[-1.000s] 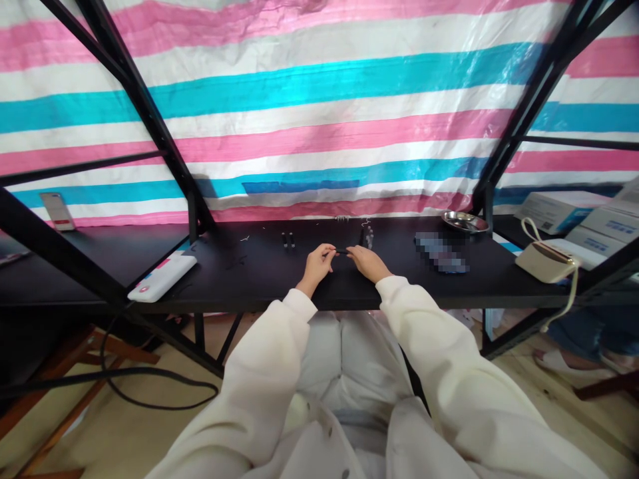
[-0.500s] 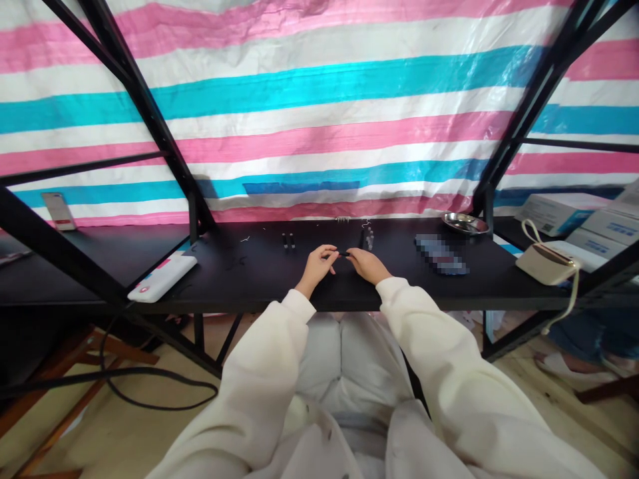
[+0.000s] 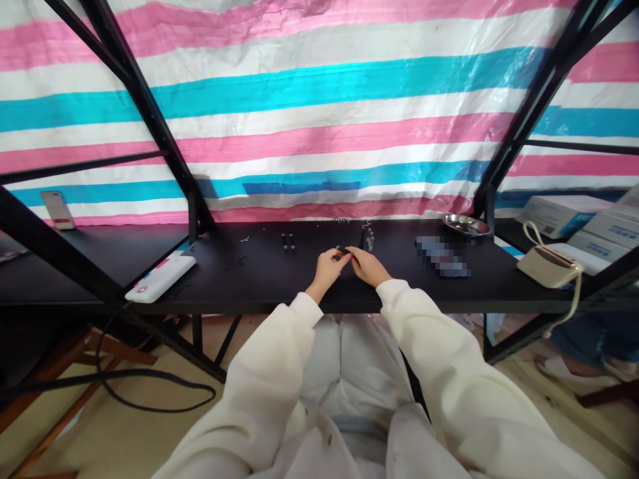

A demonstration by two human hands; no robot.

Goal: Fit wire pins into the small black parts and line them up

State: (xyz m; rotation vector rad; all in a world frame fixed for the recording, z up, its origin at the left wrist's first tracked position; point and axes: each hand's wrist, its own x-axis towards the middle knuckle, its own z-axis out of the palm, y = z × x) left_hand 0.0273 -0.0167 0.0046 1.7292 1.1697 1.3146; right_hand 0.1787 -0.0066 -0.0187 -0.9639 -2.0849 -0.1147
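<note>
Close together above the black table's front part, my left hand [image 3: 329, 266] and my right hand [image 3: 368, 266] both have their fingers closed on a small black stick-like piece [image 3: 342, 249]. Its exact kind cannot be made out, and the fingers cover most of it. Just beyond my right hand stand a dark upright piece [image 3: 362, 238] and a cluster of small grey-tipped pieces [image 3: 370, 238]. Two short black pieces with pale ends [image 3: 288, 242] are side by side to the left of my hands.
Small pale bits [image 3: 342, 220] lie along the back edge of the table [image 3: 259, 283]. To the right are a shiny metal dish [image 3: 466, 225], a blurred-out item [image 3: 442, 256] and a beige pouch [image 3: 548, 267]. A white case [image 3: 162, 278] rests at the left, beside black frame posts [image 3: 150, 113].
My left hand has shifted right, closing the gap to my right hand, and its fingers now meet those of the right around the black piece. My right hand has barely moved.
</note>
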